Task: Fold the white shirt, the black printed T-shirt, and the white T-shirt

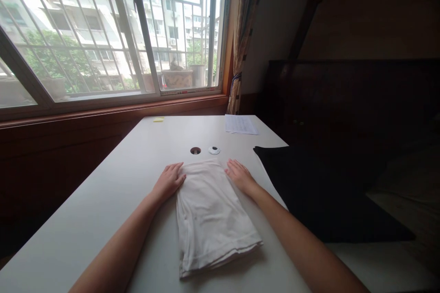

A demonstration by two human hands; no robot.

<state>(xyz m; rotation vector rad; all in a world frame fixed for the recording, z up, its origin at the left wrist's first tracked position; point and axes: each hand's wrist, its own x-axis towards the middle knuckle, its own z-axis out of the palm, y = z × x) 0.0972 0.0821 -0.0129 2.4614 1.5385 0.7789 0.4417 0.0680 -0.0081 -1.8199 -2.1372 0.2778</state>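
Note:
A white garment (pixel 211 210), folded into a long rectangle, lies on the white table (pixel 113 192). Its layered hem shows at the near end, and slight wrinkles run across the top. My left hand (pixel 171 178) rests at its far left corner, thumb at the fabric's edge and fingers stretched forward. On the opposite side, my right hand (pixel 239 176) lies by the far right corner with fingers extended, the tips at or beside the cloth. Both hands are open, and neither grips the fabric. What kind of garment it is cannot be made out.
Beyond the cloth are a round cable hole (pixel 195 151) and its loose white cover (pixel 214 150). Paper sheets (pixel 241 124) and a yellow note (pixel 158 120) lie at the far end. Black fabric (pixel 319 197) covers the right side. A barred window (pixel 103 32) stands behind.

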